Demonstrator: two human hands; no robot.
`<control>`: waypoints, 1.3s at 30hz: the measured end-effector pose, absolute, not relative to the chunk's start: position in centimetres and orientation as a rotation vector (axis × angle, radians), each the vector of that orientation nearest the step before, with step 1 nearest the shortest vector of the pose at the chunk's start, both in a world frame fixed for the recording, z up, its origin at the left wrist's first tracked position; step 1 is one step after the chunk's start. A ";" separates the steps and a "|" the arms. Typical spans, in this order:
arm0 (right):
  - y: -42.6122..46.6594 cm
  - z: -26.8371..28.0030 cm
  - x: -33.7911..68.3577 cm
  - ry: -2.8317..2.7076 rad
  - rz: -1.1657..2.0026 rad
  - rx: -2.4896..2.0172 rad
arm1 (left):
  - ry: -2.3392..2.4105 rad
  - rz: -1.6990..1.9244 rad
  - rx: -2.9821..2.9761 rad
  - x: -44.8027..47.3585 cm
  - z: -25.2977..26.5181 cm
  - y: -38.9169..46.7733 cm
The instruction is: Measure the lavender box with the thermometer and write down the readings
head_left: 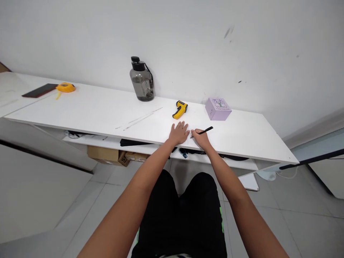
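My left hand (179, 133) lies flat on the white tabletop (102, 111), its fingers spread. Just to its right, my right hand (199, 137) grips a black pen (206, 130), whose tip points down-left at the surface between the two hands. A white sheet may lie under them, but it blends with the tabletop and I cannot make it out. Beyond my left hand rests a yellow and black infrared thermometer (180, 109). A lilac box (218, 109) with a printed lid stands behind my right hand, near the wall.
A large grey-tinted water bottle (142, 80) stands against the wall. Farther left are a yellow tape measure (65, 87) and a dark flat piece (40, 90). Under the top runs a shelf (113, 142) with dark items; cardboard boxes (104, 154) sit below it.
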State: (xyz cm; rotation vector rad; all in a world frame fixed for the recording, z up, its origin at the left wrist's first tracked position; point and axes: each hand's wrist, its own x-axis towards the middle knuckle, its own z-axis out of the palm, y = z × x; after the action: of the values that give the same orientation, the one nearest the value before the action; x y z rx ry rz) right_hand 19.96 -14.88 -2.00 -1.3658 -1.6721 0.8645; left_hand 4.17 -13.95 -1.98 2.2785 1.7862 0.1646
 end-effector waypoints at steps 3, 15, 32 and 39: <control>-14.9 -2.0 19.9 -1.655 0.846 -1.377 | 1.782 0.165 2.282 4.1 -2.1 -13.9; -14.8 -2.2 20.1 -1.671 0.869 -1.339 | 1.788 0.169 2.296 4.2 -2.1 -14.0; -14.8 -2.5 20.1 -1.640 0.822 -1.347 | 1.787 0.176 2.289 4.1 -2.4 -13.8; -14.9 -2.5 20.1 -1.638 0.823 -1.345 | 1.784 0.179 2.281 4.2 -2.1 -13.9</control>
State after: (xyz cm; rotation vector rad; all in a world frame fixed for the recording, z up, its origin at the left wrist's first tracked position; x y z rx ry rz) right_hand 20.07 -14.87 -2.51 -1.3447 -1.6377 0.8227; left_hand 4.18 -13.87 -2.15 2.2807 1.7837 0.1789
